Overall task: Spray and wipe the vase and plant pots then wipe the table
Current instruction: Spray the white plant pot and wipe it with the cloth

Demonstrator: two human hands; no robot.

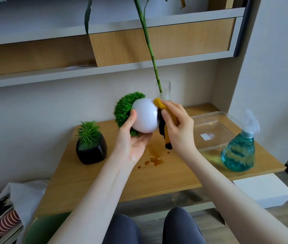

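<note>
White pot (145, 118) tipped sideways – foliage leftward, left hand (132, 140) cradling, right hand (178, 127) pressing cloth (164, 120)

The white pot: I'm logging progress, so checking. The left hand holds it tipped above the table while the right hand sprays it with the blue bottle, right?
Not quite. The right hand wipes the white pot with a yellow cloth; the spray bottle stands untouched on the table. The left hand does hold it tipped, as the head view shows.
</note>
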